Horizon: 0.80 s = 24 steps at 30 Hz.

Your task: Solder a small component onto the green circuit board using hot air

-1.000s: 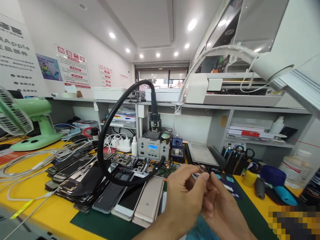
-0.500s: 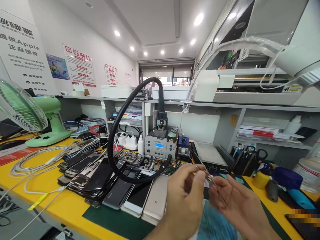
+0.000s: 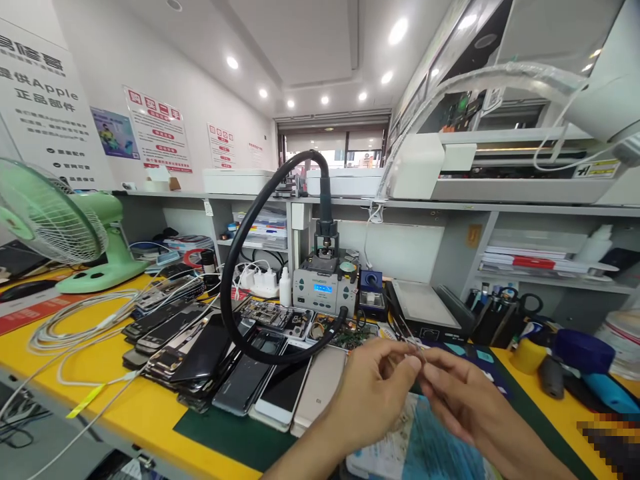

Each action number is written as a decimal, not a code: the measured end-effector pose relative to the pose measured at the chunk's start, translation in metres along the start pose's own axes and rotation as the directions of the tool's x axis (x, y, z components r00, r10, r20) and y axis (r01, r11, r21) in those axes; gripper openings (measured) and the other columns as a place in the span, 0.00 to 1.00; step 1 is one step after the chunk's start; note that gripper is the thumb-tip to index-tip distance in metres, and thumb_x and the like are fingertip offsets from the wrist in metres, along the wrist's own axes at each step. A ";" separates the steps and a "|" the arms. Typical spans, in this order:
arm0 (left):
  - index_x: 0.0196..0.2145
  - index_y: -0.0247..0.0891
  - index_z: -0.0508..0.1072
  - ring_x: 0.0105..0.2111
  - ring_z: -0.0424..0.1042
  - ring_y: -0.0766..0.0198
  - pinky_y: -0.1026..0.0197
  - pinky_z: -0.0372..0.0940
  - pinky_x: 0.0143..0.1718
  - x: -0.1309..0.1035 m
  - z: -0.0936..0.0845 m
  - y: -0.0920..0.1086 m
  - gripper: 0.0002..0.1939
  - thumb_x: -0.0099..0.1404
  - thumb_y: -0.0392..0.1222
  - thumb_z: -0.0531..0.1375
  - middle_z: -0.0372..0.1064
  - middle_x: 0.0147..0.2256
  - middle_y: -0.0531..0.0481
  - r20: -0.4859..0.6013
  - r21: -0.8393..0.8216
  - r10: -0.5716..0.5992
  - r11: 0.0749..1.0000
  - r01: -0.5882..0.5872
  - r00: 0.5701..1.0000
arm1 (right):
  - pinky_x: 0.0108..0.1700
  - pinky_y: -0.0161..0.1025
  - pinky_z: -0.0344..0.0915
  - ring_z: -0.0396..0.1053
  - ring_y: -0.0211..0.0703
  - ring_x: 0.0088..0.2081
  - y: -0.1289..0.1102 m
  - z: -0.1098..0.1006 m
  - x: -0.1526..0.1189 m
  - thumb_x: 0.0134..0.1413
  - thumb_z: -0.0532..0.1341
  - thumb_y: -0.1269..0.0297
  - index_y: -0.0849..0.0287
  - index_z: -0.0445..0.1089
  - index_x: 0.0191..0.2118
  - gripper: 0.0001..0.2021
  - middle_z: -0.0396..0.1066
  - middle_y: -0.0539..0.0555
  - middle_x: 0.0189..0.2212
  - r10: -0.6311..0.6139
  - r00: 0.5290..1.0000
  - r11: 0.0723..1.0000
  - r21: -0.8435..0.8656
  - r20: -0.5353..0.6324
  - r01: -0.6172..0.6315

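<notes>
My left hand (image 3: 383, 383) is closed in a pinch, its thumb and fingertips on a small thin item too hidden to name. Touching it at the fingertips, my right hand (image 3: 463, 393) is also closed around something small between thumb and fingers. A thin rod-like end (image 3: 407, 328) sticks up beyond the left fingers. Below both hands lies a blue and white patterned item (image 3: 430, 437) on the green mat (image 3: 235, 437). Phones, among them a gold one (image 3: 320, 390) and a white-framed one (image 3: 283, 387), lie just left of my left hand.
A hot-air station (image 3: 323, 290) with a looping black hose (image 3: 233, 287) stands behind the phones. Stacked phones (image 3: 200, 353), coiled white cables (image 3: 75, 327) and a green fan (image 3: 100, 247) are left. Tools (image 3: 505, 310) and a blue roll (image 3: 583, 350) are right.
My hands have come together, and the right fingers have curled in from a more open pose. The view has shifted slightly, and more of the blue and white item shows.
</notes>
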<state>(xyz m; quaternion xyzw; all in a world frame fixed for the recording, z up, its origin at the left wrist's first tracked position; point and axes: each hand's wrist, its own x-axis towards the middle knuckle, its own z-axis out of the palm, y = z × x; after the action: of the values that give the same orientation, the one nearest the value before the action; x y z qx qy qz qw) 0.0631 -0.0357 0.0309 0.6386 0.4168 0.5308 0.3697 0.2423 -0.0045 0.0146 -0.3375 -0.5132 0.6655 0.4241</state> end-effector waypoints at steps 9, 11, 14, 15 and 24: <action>0.47 0.34 0.77 0.28 0.68 0.62 0.62 0.60 0.30 0.027 -0.110 0.008 0.21 0.67 0.52 0.57 0.73 0.28 0.51 -0.066 0.440 -0.079 0.892 0.100 0.995 | 0.14 0.27 0.48 0.52 0.28 0.17 -0.010 -0.014 0.009 0.56 0.70 0.50 0.57 0.77 0.38 0.14 0.71 0.50 0.27 -0.049 0.964 0.997 0.042 -0.261 0.062; 0.44 0.34 0.78 0.26 0.68 0.63 0.61 0.61 0.29 0.033 -0.119 0.003 0.18 0.68 0.51 0.57 0.73 0.28 0.52 -0.019 0.537 -0.111 0.837 0.104 0.994 | 0.14 0.28 0.47 0.51 0.28 0.17 -0.008 -0.015 0.009 0.57 0.70 0.52 0.59 0.78 0.37 0.14 0.71 0.50 0.26 -0.049 0.963 0.997 0.043 -0.266 0.062; 0.39 0.35 0.78 0.30 0.71 0.63 0.59 0.66 0.35 0.041 -0.116 -0.008 0.12 0.69 0.46 0.59 0.75 0.31 0.51 0.093 0.669 -0.162 0.741 0.059 0.982 | 0.15 0.28 0.46 0.51 0.29 0.18 -0.005 -0.014 0.011 0.56 0.70 0.53 0.61 0.78 0.38 0.14 0.70 0.51 0.25 -0.050 0.963 0.997 0.036 -0.266 0.062; 0.39 0.35 0.77 0.33 0.73 0.62 0.57 0.68 0.38 0.043 -0.113 -0.012 0.11 0.70 0.46 0.59 0.75 0.33 0.51 0.128 0.707 -0.175 0.706 0.034 0.976 | 0.15 0.28 0.45 0.52 0.29 0.18 -0.005 -0.014 0.012 0.56 0.70 0.53 0.61 0.79 0.39 0.14 0.70 0.50 0.25 -0.050 0.962 0.998 0.034 -0.267 0.061; 0.46 0.36 0.74 0.45 0.75 0.58 0.49 0.71 0.49 0.069 -0.085 -0.036 0.13 0.71 0.47 0.60 0.74 0.46 0.46 0.285 0.909 -0.321 0.389 -0.149 0.903 | 0.15 0.30 0.46 0.50 0.30 0.18 -0.004 -0.011 0.013 0.55 0.70 0.47 0.62 0.78 0.40 0.20 0.71 0.51 0.26 -0.059 0.970 0.998 0.018 -0.234 0.065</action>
<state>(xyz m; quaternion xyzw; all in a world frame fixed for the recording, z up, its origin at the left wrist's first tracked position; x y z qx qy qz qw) -0.0201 0.0449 0.0371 0.8089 0.5829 0.0422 0.0639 0.2473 0.0121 0.0152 -0.3919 -0.4617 0.6141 0.5061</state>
